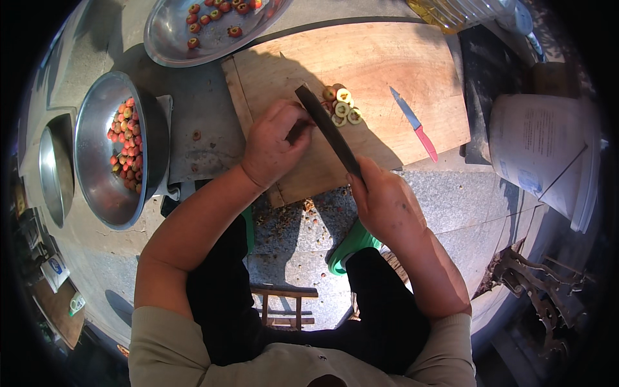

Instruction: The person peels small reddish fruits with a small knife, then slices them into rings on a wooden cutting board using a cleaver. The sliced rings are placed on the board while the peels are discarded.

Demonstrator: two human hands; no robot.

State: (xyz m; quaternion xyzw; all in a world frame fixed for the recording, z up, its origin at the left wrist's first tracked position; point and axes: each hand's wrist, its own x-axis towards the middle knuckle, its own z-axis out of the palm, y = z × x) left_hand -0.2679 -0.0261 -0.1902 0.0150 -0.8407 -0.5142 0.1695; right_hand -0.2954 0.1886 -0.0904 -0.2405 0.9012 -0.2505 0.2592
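Observation:
My right hand (390, 203) is wrapped round the handle of a dark cleaver (330, 132), seen from its spine and slanting up to the left over the wooden cutting board (387, 58). My left hand (274, 138) is closed beside the far part of the blade, its fingers curled; whatever they may hold is hidden. Just right of the blade lies a small cluster of cut fruit (342, 106), pale ring-like slices with some red-skinned pieces. A small knife (416, 122) with a red handle rests on the right part of the board, its handle over the edge.
Whole red fruits (127, 142) fill part of a steel bowl (87, 155) at left. Another steel basin (161, 45) at the back holds hollowed fruits. A white bucket (541, 148) and a jug of yellow liquid (445, 13) stand right. Scraps (306, 219) litter the ground below.

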